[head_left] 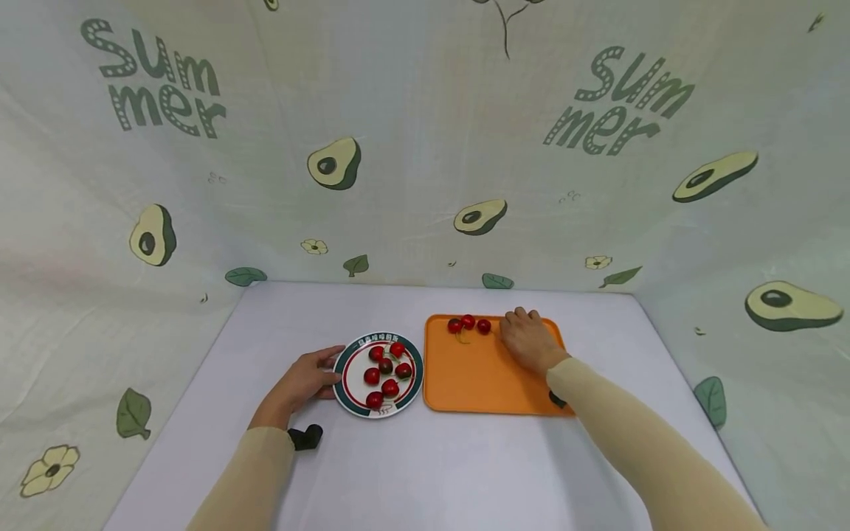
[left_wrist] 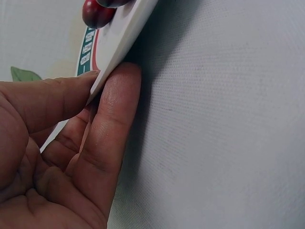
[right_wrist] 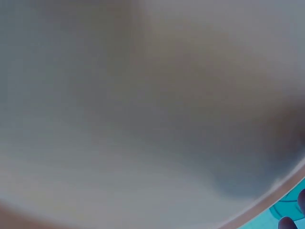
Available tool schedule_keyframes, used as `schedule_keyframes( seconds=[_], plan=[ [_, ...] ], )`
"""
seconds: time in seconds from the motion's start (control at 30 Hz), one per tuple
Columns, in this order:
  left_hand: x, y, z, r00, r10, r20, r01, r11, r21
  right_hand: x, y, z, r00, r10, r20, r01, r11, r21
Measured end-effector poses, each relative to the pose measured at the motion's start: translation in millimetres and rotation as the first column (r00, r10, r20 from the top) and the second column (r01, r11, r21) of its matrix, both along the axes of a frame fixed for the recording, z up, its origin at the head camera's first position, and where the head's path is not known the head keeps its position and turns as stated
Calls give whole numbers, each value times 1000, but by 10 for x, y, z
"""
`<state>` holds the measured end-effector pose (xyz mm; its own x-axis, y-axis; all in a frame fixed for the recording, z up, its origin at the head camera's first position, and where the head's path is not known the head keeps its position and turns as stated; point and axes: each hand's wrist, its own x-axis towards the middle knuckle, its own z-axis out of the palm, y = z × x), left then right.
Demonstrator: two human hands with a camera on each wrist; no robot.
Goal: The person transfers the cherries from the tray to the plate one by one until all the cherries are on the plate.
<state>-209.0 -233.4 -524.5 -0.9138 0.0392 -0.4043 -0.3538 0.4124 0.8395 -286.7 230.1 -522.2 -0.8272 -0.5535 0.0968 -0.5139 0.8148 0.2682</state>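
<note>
In the head view my left hand [head_left: 307, 378] grips the left edge of a round plate [head_left: 340, 391] with a green rim band. The left wrist view shows the thumb on top of the plate's rim [left_wrist: 112, 64] and a finger beneath it. Several red cherries [head_left: 389, 387] lie on the plate. My right hand [head_left: 531, 343] is over the far right part of an orange tray [head_left: 478, 387], fingertips near its far rim. Whether those fingers hold something is hidden. Three cherries [head_left: 468, 322] lie along the tray's far side, left of this hand.
Plate and tray stand side by side on a white tabletop [head_left: 412, 472]. Behind the table hangs a cloth [head_left: 405, 243] printed with avocados and leaves. Most of the right wrist view is a blurred pale surface, with fingertips [right_wrist: 287, 223] at its lower right corner.
</note>
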Motion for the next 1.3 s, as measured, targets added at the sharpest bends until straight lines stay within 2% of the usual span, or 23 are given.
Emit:
schedule_keyframes(
  seconds=[0.23, 0.5, 0.83, 1.0, 1.3],
  plan=[
    [11, 0, 14, 1000, 1, 16, -1, 1000, 2, -19, -13, -5, 996, -32, 80, 35, 999, -31],
    [-2, 14, 10, 1000, -2, 9, 2, 1000, -9, 4, 5, 49, 997, -48, 59, 49, 999, 1],
    [-4, 29, 22, 1000, 9, 12, -9, 1000, 0, 27, 37, 106, 995, -92, 41, 96, 990, -106],
    [-9, 22, 29, 1000, 21, 23, -21, 1000, 15, 45, 15, 150, 998, -69, 10, 70, 990, -120],
    [-10, 27, 22, 1000, 22, 21, -22, 1000, 7, 99, -17, 227, 994, 36, -108, -45, 996, -79]
  ],
)
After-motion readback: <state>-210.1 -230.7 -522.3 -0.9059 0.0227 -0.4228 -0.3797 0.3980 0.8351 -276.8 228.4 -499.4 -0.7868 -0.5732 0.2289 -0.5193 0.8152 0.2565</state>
